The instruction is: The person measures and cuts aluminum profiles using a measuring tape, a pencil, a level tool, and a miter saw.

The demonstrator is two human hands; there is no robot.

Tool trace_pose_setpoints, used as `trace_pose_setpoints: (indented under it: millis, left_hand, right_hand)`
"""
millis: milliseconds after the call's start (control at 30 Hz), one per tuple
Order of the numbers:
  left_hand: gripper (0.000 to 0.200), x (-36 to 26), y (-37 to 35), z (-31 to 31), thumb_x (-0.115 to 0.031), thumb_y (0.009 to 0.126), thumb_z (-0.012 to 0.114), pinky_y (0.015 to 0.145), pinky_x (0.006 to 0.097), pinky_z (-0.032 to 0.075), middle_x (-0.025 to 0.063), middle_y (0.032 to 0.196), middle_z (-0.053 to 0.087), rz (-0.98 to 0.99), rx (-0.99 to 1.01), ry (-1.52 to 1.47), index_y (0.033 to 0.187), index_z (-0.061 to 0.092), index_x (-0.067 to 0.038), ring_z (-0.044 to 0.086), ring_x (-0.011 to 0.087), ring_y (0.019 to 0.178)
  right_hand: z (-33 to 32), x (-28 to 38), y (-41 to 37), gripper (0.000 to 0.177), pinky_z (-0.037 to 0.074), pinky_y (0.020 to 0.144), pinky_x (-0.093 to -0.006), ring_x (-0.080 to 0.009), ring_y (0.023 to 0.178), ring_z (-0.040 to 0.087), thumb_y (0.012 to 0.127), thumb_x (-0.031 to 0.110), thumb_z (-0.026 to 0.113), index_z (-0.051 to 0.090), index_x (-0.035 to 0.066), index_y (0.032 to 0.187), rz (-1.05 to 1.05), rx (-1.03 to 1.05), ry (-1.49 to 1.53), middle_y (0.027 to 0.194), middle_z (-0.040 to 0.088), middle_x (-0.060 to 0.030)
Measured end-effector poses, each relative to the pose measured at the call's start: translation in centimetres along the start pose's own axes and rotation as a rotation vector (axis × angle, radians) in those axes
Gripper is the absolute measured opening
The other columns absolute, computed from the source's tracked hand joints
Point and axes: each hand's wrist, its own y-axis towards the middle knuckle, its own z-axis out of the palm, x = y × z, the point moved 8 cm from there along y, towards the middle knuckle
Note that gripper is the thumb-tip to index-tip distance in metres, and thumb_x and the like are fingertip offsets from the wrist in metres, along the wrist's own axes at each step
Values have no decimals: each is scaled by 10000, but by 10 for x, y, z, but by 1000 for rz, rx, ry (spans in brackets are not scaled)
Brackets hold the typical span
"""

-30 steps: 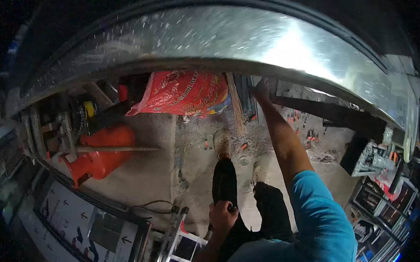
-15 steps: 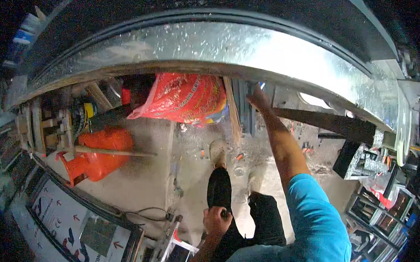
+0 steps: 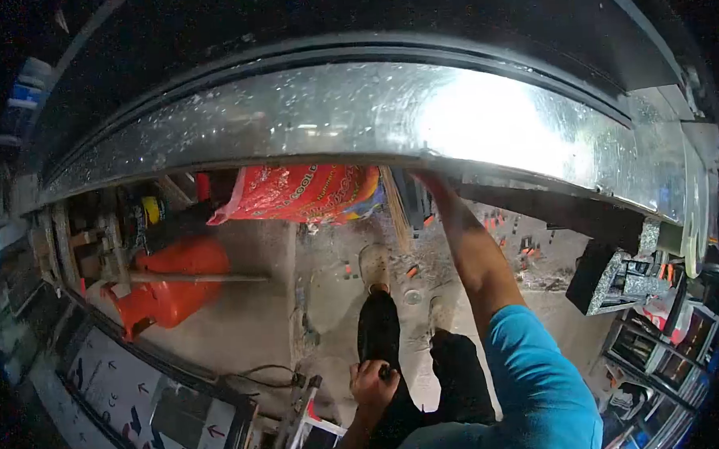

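My left hand (image 3: 372,383) rests by my left thigh, its fingers wrapped round a small black object (image 3: 388,373) whose kind I cannot make out. My right arm stretches forward under the metal-faced bench (image 3: 315,118). Of my right hand (image 3: 428,178) only the wrist end shows; the bench edge hides the fingers. Close to it, below the bench, stand a bundle of thin sticks (image 3: 396,211), like a broom, and a grey upright piece (image 3: 412,206). A red printed sack (image 3: 294,194) lies left of these.
An orange gas cylinder (image 3: 185,280) lies on the floor at left with a wooden pole (image 3: 209,277) across it. Small orange-and-black bits (image 3: 412,272) are scattered on the floor. A stepladder (image 3: 312,435) and metal frames (image 3: 662,356) stand near me.
The view has tilted, so the bench edge sits lower. My right hand, earlier visible near a small white-and-blue thing, is now mostly hidden under the bench. My left hand keeps its grip.
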Motion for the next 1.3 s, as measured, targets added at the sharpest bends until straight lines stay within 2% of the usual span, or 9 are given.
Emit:
trace_pose_setpoints:
  millis: [767,833,900,933,1033,1067,1133,1233,1300]
  left_hand:
    - [264,18,-8,10,-221,687,820,842,445,477,75,897,674,-16,9,-91,910,718,-123,607,328,877]
    - [266,14,-9,8,-220,701,813,886,454,461,86,934,674,-76,69,-125,922,713,-112,613,342,908]
    - [255,14,-13,9,-219,712,805,902,458,455,89,947,674,-135,111,-150,923,712,-110,617,349,923]
    - [252,14,-7,13,-231,720,798,912,454,456,92,952,682,-163,127,-128,930,719,-116,624,355,934]
    - [271,26,-7,26,-266,731,792,926,450,464,105,979,703,-181,197,-138,956,736,-125,636,358,964]
    - [293,28,-10,32,-288,734,792,930,450,470,114,1001,716,-171,263,-163,974,745,-128,641,356,984]
    - [314,37,-8,32,-307,731,798,914,449,490,127,1000,728,-244,324,-208,980,752,-121,659,349,973]
    - [355,44,-13,21,-362,743,807,819,415,560,157,933,759,-332,362,-357,980,773,-99,732,325,849]
    - [385,46,-16,9,-374,747,813,824,395,555,149,962,759,-452,426,-378,1007,769,-94,733,300,894]
  right_hand:
    - [-8,-31,-9,466,528,920,-482,-378,1060,669,886,424,681,664,34,1142,-81,-215,-1,1089,706,-190]
    - [-13,-60,-56,554,539,895,-491,-406,1035,665,876,426,702,609,21,1242,379,219,287,1119,686,-222]
    - [-54,-23,-75,397,558,732,-469,-371,848,695,831,296,716,631,33,1115,-153,-34,-194,984,689,-170]
    - [-70,-27,-84,342,556,739,-477,-377,869,702,808,298,718,670,23,1006,197,79,183,987,702,-196]
    - [-16,-65,-127,325,553,755,-486,-421,878,688,806,307,719,683,17,949,382,28,1089,991,704,-229]
    - [-44,-45,-134,325,553,755,-486,-421,878,688,806,307,719,683,17,949,372,26,1095,991,704,-229]
    - [-142,13,-156,263,549,722,-472,-387,836,688,830,236,744,676,21,965,184,-31,86,950,704,-209]
    - [-211,36,-186,398,542,846,-457,-345,925,692,932,300,641,639,-46,1127,98,-78,103,983,729,-110]
    - [-232,9,-220,326,566,822,-436,-314,885,691,905,250,661,645,-49,1035,258,-170,759,957,714,-85]
